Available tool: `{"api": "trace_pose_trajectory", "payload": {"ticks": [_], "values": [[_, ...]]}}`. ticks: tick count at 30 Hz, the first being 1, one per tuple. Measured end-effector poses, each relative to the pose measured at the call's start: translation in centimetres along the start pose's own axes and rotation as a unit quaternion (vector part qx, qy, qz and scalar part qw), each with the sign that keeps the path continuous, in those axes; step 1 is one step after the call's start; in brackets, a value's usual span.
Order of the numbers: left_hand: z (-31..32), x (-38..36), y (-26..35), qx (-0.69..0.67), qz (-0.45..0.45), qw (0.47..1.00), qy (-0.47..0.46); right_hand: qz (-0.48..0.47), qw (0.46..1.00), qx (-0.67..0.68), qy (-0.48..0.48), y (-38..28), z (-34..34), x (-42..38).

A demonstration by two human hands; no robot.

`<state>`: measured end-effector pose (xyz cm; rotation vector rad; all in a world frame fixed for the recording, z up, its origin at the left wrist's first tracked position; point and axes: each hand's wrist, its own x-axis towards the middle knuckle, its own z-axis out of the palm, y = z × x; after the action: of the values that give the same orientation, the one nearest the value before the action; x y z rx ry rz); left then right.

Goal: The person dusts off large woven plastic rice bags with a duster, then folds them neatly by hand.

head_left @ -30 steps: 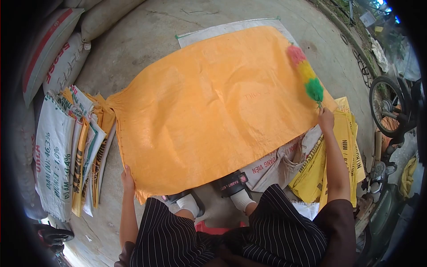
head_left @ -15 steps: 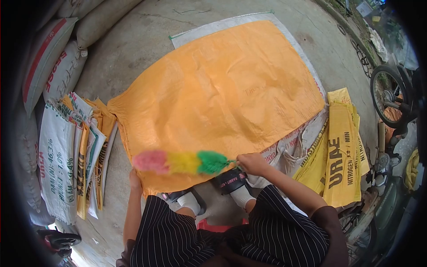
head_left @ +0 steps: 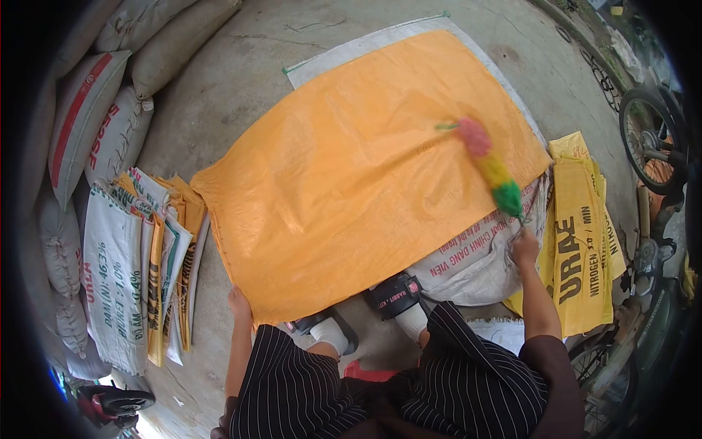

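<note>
A large orange woven sack (head_left: 351, 175) lies spread flat in front of me, over white sacks (head_left: 468, 263) with red print. My left hand (head_left: 238, 301) grips the sack's edge at its lower left corner. In my right hand (head_left: 524, 247) is the thin handle of a fluffy duster (head_left: 491, 167), banded pink, yellow and green. The duster points up and left across the right part of the orange sack, its green end nearest my hand.
Folded white and yellow sacks (head_left: 113, 271) stand at the left, beside stacked full sacks (head_left: 88, 124). Yellow folded sacks (head_left: 578, 241) lie at the right, near a wheel (head_left: 651, 139). A red stool (head_left: 369, 372) shows between my legs.
My right hand has swung the duster from the sack's lower left edge up and to the right. My left hand stays at the corner. The view has shifted slightly.
</note>
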<state>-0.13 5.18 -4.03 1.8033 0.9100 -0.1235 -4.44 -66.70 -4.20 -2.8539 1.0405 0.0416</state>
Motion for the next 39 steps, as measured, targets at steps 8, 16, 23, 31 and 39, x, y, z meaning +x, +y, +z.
{"api": "trace_pose_trajectory", "payload": {"ticks": [8,16,23,31,39], "values": [[-0.5,0.0,-0.4,0.142,0.053,0.988,0.032,0.086,0.975,0.137,0.15,-4.6,-0.1,6.3],[-1.3,0.9,-1.9,0.112,0.046,0.992,-0.017,-0.473,0.838,0.207,-0.178,-28.1,2.5,-13.9],[-1.6,-1.0,-1.2,0.215,0.124,0.966,0.068,-0.391,0.91,0.097,-0.096,-23.9,4.2,-3.1],[-4.4,-0.2,-3.5,0.204,0.081,0.975,0.02,0.154,0.986,-0.008,0.06,-2.5,-1.8,13.6],[-3.5,2.6,2.1,-0.121,-0.123,0.978,-0.117,-0.169,0.954,0.241,0.06,-21.4,1.5,6.5]]}}
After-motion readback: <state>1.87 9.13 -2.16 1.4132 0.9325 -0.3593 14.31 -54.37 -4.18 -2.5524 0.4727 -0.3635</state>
